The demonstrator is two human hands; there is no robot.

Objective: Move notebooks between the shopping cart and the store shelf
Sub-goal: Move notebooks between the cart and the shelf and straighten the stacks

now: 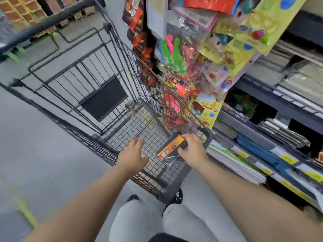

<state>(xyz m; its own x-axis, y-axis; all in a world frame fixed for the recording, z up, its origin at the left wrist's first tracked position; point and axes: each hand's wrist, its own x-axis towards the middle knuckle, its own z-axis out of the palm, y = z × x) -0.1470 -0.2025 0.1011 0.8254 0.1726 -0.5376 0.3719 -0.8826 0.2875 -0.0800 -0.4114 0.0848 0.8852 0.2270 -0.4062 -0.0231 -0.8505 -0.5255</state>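
Note:
A black wire shopping cart (90, 81) stands in front of me, its basket otherwise bare. An orange and black notebook (170, 148) in clear wrapping sits inside the cart's near right corner, tilted. My right hand (193, 148) grips the notebook's right edge, fingers over its top and thumb at its lower side. To the left, over the wire floor of the basket, my left hand (133, 155) hovers with fingers spread, holding nothing. The store shelf (272, 154) on the right carries flat stacks of notebooks, several of them blue, with yellow price tags.
Bright hanging toy and craft packs (176, 63) crowd the shelf end just beyond the cart's right side. Grey floor (35, 154) lies to the left with a yellow line. My legs in grey trousers (139, 222) and black shoes stand against the cart's near end.

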